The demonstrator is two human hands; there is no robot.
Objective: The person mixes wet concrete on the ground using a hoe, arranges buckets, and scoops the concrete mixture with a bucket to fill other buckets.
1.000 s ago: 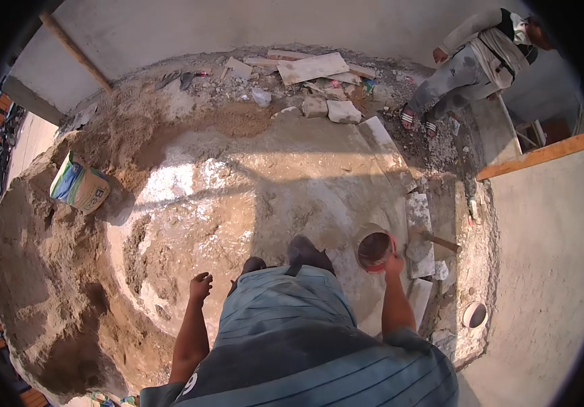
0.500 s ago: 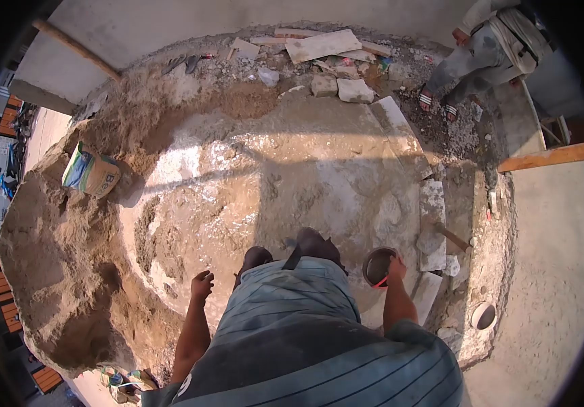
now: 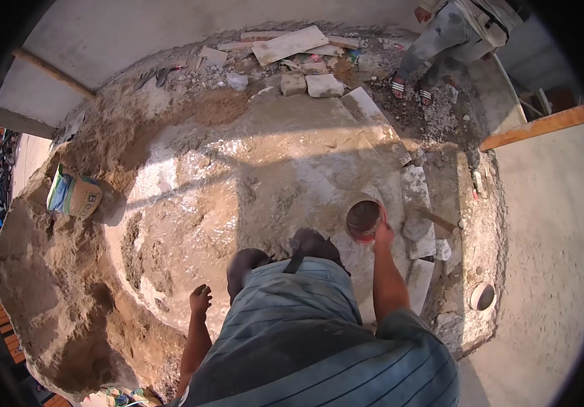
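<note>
My right hand (image 3: 383, 237) is closed on the rim of a round red bucket (image 3: 364, 218), dark inside, held above the wet grey mortar right of my knees. Off to the left, my left hand (image 3: 201, 298) hangs over the mortar's near edge, touching nothing, with its fingers partly curled and apart. The wet mortar (image 3: 292, 159) spreads in front of me and glistens in the sunlit part on its left. White slabs (image 3: 416, 197) edge it on the right, with a wooden-handled hammer (image 3: 435, 220) lying across them.
A heap of sand (image 3: 54, 271) rises on the left, with a cement bag (image 3: 75, 194) on it. Boards (image 3: 290, 45) and blocks (image 3: 293, 84) lie at the back. Another person (image 3: 441, 47) stands at the back right near an orange beam (image 3: 536, 127). A pipe opening (image 3: 483, 296) is at the right.
The bucket in my right hand has moved forward, away from me, and tips differently. My left hand stays low at the left. The view has shifted, and my knees have changed position.
</note>
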